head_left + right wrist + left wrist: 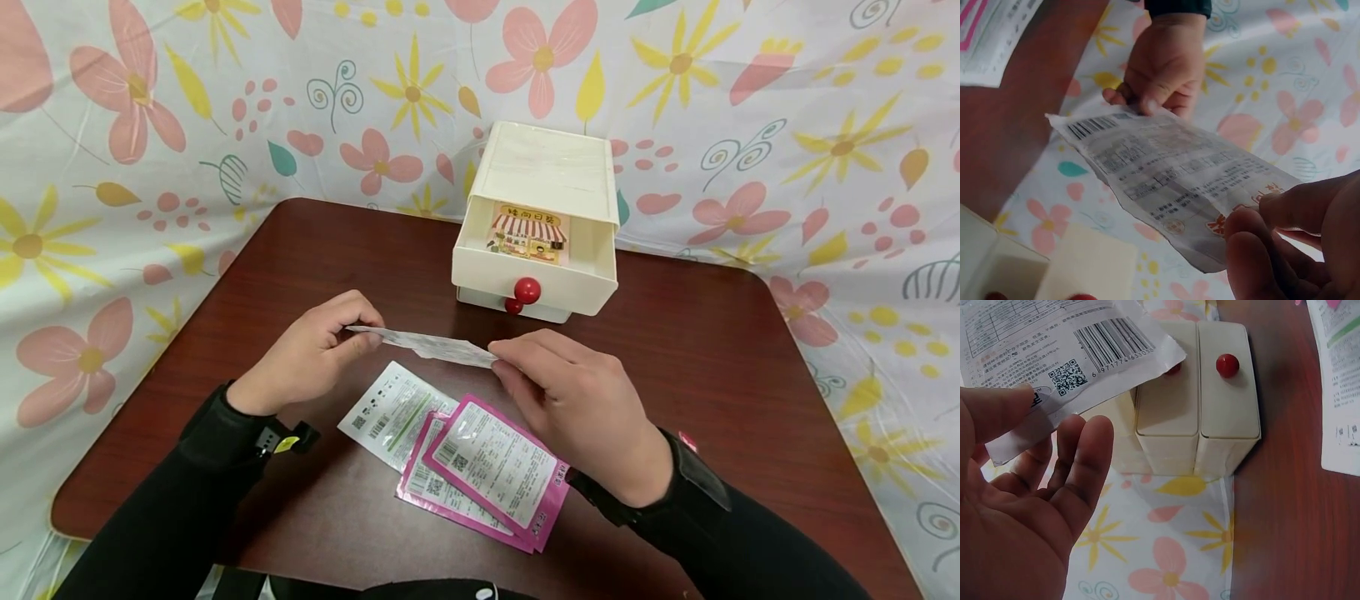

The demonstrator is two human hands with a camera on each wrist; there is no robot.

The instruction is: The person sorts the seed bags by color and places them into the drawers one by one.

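Observation:
Both hands hold up a thin, flat white packet [431, 344] by its opposite ends, nearly edge-on in the head view. My left hand [311, 354] pinches its left end; in the left wrist view the thumb lies over the packet [1029, 356], near a printed barcode and QR code. At the other end, my right hand [581, 408] pinches it between thumb and fingers. The right wrist view shows the packet's [1166, 169] printed face with tables and orange lettering. Below the hands lie two pink packets [498, 462] overlapping a white-and-green packet [397, 412].
Behind the hands stands a cream drawer box [551, 162] with red knobs. Its upper drawer [525, 271] is pulled out and holds a packet [528, 233] with a striped awning picture. The brown table [712, 358] meets a flower-patterned cloth [420, 83].

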